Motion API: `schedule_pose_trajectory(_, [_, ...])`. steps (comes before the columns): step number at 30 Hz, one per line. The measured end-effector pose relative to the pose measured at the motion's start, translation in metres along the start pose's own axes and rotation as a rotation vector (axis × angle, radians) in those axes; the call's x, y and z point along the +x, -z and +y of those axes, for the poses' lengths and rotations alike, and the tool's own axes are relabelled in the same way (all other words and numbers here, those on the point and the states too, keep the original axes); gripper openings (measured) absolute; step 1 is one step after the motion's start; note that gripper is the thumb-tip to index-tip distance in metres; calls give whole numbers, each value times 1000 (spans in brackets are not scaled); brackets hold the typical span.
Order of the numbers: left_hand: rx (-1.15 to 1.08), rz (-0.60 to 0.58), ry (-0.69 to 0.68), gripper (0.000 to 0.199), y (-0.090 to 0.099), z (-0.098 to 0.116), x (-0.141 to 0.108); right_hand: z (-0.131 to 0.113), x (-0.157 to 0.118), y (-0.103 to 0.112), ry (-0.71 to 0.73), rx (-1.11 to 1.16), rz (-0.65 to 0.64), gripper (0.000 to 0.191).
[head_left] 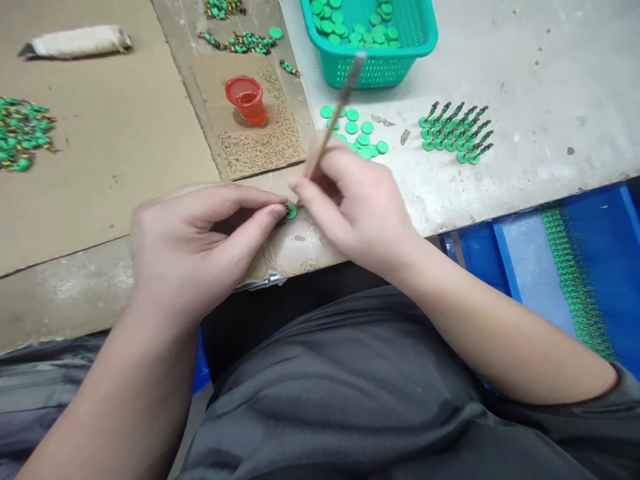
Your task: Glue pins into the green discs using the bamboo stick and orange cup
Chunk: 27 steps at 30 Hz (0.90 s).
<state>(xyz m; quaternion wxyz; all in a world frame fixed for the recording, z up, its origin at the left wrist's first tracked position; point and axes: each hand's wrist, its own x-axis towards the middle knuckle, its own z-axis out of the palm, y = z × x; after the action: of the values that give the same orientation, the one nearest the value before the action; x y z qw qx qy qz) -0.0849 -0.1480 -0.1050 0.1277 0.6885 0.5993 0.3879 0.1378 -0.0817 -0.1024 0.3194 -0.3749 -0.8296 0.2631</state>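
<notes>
My left hand (195, 233) is closed in a pinch, thumb and forefinger on a small green disc (291, 212) at the table's front edge. A tiny dark part shows at the fingertips beside the disc, mostly hidden. In my right hand (355, 200) is a thin brush-like stick (330, 130), gripped like a pen, its blurred dark end up and its lower tip beside the disc. Behind my hands stands a red cup (254, 110) with liquid in it, on a speckled piece of cardboard (260, 150). Loose green discs (363, 139) lie just beyond my right hand.
A green basket (370, 70) of discs stands at the back. Right of it are rows of discs with dark upright pieces (456, 137). Small green-black pieces lie in heaps (25, 133), near a wrapped roll (77, 42). Blue trays (620, 267) sit below the edge at right.
</notes>
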Motion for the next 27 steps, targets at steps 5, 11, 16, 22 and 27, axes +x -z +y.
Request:
schedule_pose_trajectory(5, [0,1,-14,10,1,0,1,5,-14,2,-61,87,113,38])
schedule_pose_trajectory(11, [19,9,-33,11,2,2,-1,-4,-11,0,27,-31,30,42])
schedule_pose_trajectory(16, [14,2,-65,14,2,3,-1,1,-7,-6,98,-6,51,43])
schedule_pose_trajectory(22, [8,1,-77,14,2,2,-1,1,-7,-8,103,-19,28,39])
schedule_pose_trajectory(27, [6,1,-78,17,2,3,0,1,-6,-9,166,10,68,41])
